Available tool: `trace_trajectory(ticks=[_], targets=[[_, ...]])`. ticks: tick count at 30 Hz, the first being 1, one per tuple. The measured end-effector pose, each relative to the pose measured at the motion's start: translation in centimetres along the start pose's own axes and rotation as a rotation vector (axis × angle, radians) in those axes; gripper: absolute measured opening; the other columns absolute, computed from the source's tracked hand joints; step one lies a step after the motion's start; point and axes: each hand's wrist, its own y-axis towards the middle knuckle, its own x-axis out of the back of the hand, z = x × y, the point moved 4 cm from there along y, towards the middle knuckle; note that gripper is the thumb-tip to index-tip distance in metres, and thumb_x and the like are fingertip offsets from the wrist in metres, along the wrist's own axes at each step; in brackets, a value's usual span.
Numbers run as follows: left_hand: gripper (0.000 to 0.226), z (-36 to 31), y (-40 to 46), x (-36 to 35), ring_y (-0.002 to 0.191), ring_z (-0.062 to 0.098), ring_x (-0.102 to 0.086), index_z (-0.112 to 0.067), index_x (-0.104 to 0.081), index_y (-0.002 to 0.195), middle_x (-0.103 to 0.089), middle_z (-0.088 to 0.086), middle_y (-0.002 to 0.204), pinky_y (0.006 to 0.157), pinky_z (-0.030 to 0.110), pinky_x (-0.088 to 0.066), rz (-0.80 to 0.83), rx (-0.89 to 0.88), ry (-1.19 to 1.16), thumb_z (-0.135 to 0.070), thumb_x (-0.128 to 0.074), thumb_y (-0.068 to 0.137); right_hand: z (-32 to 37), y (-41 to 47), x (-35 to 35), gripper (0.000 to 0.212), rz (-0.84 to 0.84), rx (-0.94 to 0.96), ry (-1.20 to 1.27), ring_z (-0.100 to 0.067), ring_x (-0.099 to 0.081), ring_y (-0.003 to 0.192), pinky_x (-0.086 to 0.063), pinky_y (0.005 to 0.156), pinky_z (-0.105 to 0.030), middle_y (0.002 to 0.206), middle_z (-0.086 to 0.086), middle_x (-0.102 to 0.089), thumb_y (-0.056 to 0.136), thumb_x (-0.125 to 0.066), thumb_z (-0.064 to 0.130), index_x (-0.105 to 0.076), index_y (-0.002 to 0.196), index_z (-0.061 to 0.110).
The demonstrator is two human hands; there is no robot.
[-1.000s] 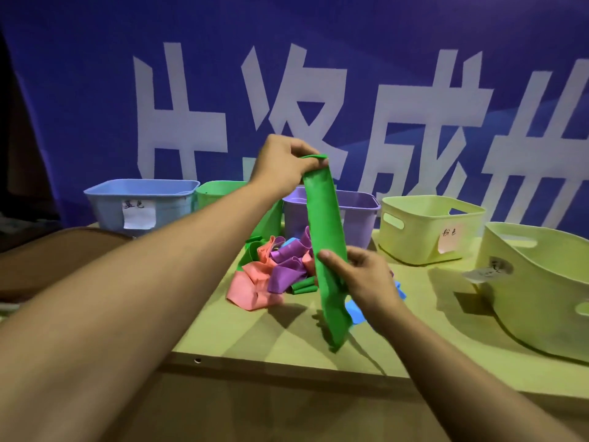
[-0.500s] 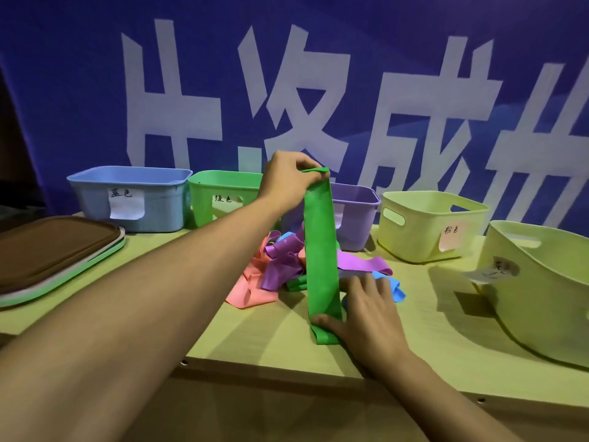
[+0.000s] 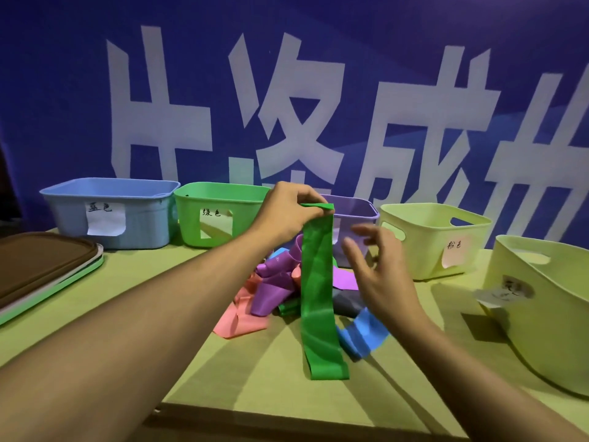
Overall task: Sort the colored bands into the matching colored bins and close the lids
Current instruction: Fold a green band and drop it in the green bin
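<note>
My left hand (image 3: 288,212) pinches the top end of a long green band (image 3: 318,298), which hangs straight down with its lower end on the table. My right hand (image 3: 379,275) hovers just right of the band, fingers spread, holding nothing. Behind the band lies a pile of bands (image 3: 274,288) in purple, pink, blue and green. Along the back stand a blue bin (image 3: 111,212), a green bin (image 3: 220,212), a purple bin (image 3: 353,208) and a pale yellow bin (image 3: 436,237), all without lids.
A larger pale yellow bin (image 3: 541,307) stands at the right edge. Stacked lids (image 3: 41,269) with a brown one on top lie at the left. A blue banner with white characters hangs behind the table (image 3: 261,378), whose front edge is close to me.
My right hand has let go of the band's lower end and risen to the right. The left hand still holds the top at about the same height.
</note>
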Motion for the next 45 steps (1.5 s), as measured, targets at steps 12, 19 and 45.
trace_trajectory(ticks=[12,19,45], targets=[[0.024,3.6,-0.3,-1.7,0.079,0.019,-0.074,-0.03,-0.077,0.09,-0.077,-0.007,0.08,0.077,0.047,-0.061,-0.049,-0.051,0.045,-0.046,-0.08,0.071,-2.3,6.4,-4.9,0.004,-0.093,0.089,0.265,-0.009,-0.066,0.079,-0.051,0.071,-0.019,0.086,0.003,-0.073,0.096,-0.072,0.023,-0.074,0.094,0.021],[0.009,4.9,-1.1,-3.0,0.09,0.009,-0.074,-0.015,-0.079,0.097,-0.079,-0.002,0.091,0.089,0.027,-0.058,-0.05,-0.064,-0.235,-0.017,-0.079,0.088,-5.4,5.4,-6.2,0.007,-0.074,-0.006,0.39,-0.005,-0.068,0.08,-0.054,0.075,-0.02,0.087,0.009,-0.075,0.098,-0.068,0.017,-0.075,0.098,0.016],[0.022,6.0,-2.7,-2.8,0.087,0.012,-0.077,-0.009,-0.076,0.097,-0.08,-0.002,0.089,0.081,0.021,-0.058,-0.171,-0.066,-0.454,0.003,-0.082,0.079,-4.6,5.4,-5.9,0.022,0.088,-0.021,0.645,-0.008,-0.074,0.089,-0.056,0.078,-0.018,0.092,0.01,-0.078,0.089,-0.074,0.001,-0.073,0.105,0.017]])
